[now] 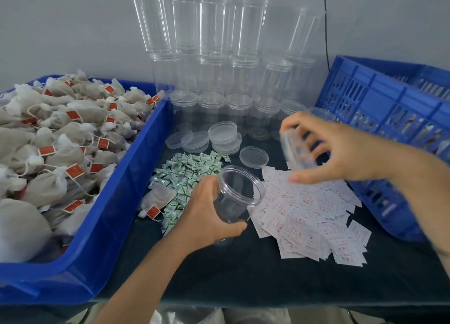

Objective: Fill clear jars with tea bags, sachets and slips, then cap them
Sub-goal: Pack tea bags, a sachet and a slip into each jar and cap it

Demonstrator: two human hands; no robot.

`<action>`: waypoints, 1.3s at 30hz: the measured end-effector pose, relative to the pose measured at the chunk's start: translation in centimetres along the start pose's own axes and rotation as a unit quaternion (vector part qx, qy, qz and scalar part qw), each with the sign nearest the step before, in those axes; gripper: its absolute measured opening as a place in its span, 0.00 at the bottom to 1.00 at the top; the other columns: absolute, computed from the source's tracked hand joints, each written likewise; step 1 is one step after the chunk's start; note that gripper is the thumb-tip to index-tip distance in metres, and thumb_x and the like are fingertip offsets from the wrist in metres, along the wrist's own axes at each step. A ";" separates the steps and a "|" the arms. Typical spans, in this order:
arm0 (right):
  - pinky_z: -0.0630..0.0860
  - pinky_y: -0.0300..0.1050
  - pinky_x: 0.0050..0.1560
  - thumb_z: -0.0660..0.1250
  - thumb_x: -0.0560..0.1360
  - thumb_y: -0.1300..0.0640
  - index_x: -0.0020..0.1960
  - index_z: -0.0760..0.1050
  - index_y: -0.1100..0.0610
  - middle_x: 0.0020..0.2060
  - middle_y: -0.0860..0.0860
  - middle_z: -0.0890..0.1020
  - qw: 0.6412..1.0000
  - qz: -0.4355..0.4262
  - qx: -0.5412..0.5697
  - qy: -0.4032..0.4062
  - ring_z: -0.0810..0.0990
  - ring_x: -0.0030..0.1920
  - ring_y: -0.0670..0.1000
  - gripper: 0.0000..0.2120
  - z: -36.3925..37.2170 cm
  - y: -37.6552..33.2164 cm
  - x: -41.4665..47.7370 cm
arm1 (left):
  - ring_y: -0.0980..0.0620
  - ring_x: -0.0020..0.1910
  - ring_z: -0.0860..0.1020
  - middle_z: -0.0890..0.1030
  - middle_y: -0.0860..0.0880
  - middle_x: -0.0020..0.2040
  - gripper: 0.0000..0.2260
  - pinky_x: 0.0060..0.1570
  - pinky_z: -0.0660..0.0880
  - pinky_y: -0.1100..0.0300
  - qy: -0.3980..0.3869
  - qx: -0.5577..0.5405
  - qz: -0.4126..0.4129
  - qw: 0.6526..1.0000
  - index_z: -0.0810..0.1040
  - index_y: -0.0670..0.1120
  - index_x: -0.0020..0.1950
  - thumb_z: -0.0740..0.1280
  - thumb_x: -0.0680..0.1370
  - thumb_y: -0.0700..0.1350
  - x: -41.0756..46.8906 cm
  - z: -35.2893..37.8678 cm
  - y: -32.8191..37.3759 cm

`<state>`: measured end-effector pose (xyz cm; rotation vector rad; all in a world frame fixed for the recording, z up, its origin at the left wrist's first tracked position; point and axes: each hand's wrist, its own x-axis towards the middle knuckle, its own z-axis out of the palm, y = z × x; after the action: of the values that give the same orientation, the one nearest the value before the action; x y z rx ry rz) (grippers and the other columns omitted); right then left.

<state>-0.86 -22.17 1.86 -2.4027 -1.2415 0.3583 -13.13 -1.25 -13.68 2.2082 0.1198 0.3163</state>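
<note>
While my left hand [207, 214] grips an empty clear jar [237, 194], with fingers and thumb curled round its lower wall, the jar is tilted with its open mouth up and to the right. It is held above the dark table cover [243, 275], between two loose piles.

1. To the right of this jar, white slips [304, 216] with red print lie spread on the cover.
2. To its left, green-and-white sachets [185, 175] form a heap. A single tea bag [158, 199] with a red tag lies at the heap's near left edge.
3. My right hand [341, 153] is clamped round a second jar [294, 151], held above the far edge of the slips. This jar is motion-blurred, so I cannot tell its contents.
4. Beyond the sachets, clear lids [219, 138] lie in low stacks, with one lid apart to the right.
5. A blue tub [136, 177] on the left is heaped with tea bags [48, 141]. A blue crate [379, 119] stands on the right.
6. Against the grey wall, stacked jars [219, 56] rise in several tiers.
</note>
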 end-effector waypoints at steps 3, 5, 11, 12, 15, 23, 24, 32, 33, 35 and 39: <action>0.83 0.50 0.52 0.75 0.54 0.30 0.60 0.65 0.32 0.51 0.36 0.76 1.000 0.009 0.026 0.012 0.82 0.49 0.43 0.37 -0.7 0.5 0.0 | 0.60 0.58 0.69 0.67 0.61 0.56 0.33 0.58 0.74 0.57 0.005 0.000 0.005 1.000 0.64 0.62 0.56 0.77 0.57 0.59 0.0 0.1 -0.1; 0.82 0.51 0.53 0.75 0.55 0.32 0.60 0.65 0.32 0.53 0.39 0.76 0.999 0.001 0.036 -0.006 0.81 0.50 0.46 0.36 0.9 0.4 0.7 | 0.59 0.58 0.70 0.68 0.59 0.56 0.34 0.58 0.74 0.56 0.000 -0.011 0.001 1.000 0.65 0.58 0.57 0.77 0.56 0.59 0.3 0.1 0.0; 0.82 0.47 0.52 0.78 0.58 0.34 0.60 0.67 0.35 0.54 0.45 0.77 0.990 0.003 0.136 0.023 0.83 0.50 0.46 0.35 2.6 2.5 3.4 | 0.60 0.59 0.73 0.71 0.58 0.58 0.34 0.56 0.72 0.66 0.003 -0.080 -0.036 0.996 0.63 0.65 0.56 0.77 0.56 0.60 -0.1 -0.1 -1.1; 0.82 0.46 0.51 0.79 0.59 0.35 0.60 0.67 0.35 0.55 0.46 0.77 0.985 0.011 0.169 0.041 0.83 0.50 0.45 0.34 2.8 3.1 4.0 | 0.60 0.58 0.74 0.72 0.58 0.58 0.34 0.55 0.72 0.67 0.013 -0.098 -0.044 0.994 0.64 0.64 0.56 0.78 0.56 0.59 -0.2 0.0 -1.2; 0.76 0.39 0.48 0.77 0.60 0.35 0.64 0.65 0.29 0.56 0.47 0.75 0.967 0.052 0.233 0.093 0.84 0.50 0.44 0.36 3.4 5.0 5.9 | 0.66 0.55 0.76 0.76 0.63 0.54 0.34 0.49 0.71 0.76 0.040 -0.154 -0.053 0.986 0.67 0.61 0.57 0.79 0.56 0.56 -0.7 0.4 -1.6; 0.68 0.40 0.38 0.76 0.69 0.40 0.58 0.64 0.52 0.55 0.48 0.72 0.921 0.222 0.237 0.213 0.73 0.48 0.43 0.30 8.9 9.9 12.4 | 0.61 0.59 0.75 0.75 0.65 0.54 0.35 0.53 0.69 0.74 0.093 -0.160 -0.047 0.982 0.67 0.69 0.55 0.79 0.54 0.57 -1.3 1.3 -2.5; 0.68 0.41 0.39 0.76 0.70 0.39 0.57 0.64 0.53 0.56 0.49 0.72 0.924 0.232 0.227 0.204 0.73 0.49 0.46 0.29 9.7 10.3 13.0 | 0.61 0.59 0.75 0.75 0.65 0.54 0.35 0.54 0.69 0.74 0.092 -0.156 -0.046 0.982 0.67 0.69 0.55 0.79 0.54 0.57 -1.2 1.4 -2.5; 0.63 0.53 0.72 0.76 0.72 0.47 0.68 0.69 0.52 0.75 0.54 0.61 0.945 0.190 0.187 0.189 0.59 0.77 0.55 0.29 12.0 10.3 13.0 | 0.63 0.59 0.74 0.77 0.58 0.56 0.37 0.52 0.67 0.77 0.082 -0.155 -0.048 0.983 0.68 0.59 0.60 0.79 0.54 0.56 -1.3 1.3 -2.4; 0.62 0.51 0.73 0.75 0.73 0.47 0.66 0.71 0.51 0.76 0.52 0.62 0.943 0.164 0.194 0.217 0.58 0.78 0.53 0.26 11.9 9.5 12.2 | 0.63 0.59 0.74 0.77 0.58 0.56 0.37 0.52 0.67 0.77 0.081 -0.159 -0.046 0.983 0.69 0.58 0.60 0.79 0.54 0.55 -1.4 1.3 -2.4; 0.63 0.46 0.71 0.74 0.72 0.41 0.62 0.75 0.47 0.72 0.45 0.68 0.931 0.110 0.263 0.227 0.63 0.75 0.48 0.22 11.9 7.5 10.0 | 0.63 0.60 0.74 0.76 0.61 0.56 0.36 0.54 0.66 0.77 0.079 -0.163 -0.041 0.983 0.68 0.59 0.59 0.79 0.54 0.55 -1.7 1.3 -2.3; 0.65 0.39 0.73 0.71 0.62 0.25 0.70 0.68 0.38 0.71 0.37 0.71 0.910 -0.020 0.415 0.020 0.66 0.73 0.38 0.40 14.3 3.2 4.9 | 0.64 0.63 0.72 0.73 0.67 0.58 0.43 0.59 0.68 0.75 0.066 -0.161 -0.048 0.984 0.66 0.57 0.65 0.81 0.54 0.57 -2.6 1.4 -2.4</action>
<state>-1.53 -16.38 -12.49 -1.6356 -0.8618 0.6623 -15.22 -1.41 -16.86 1.8550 0.2301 0.3989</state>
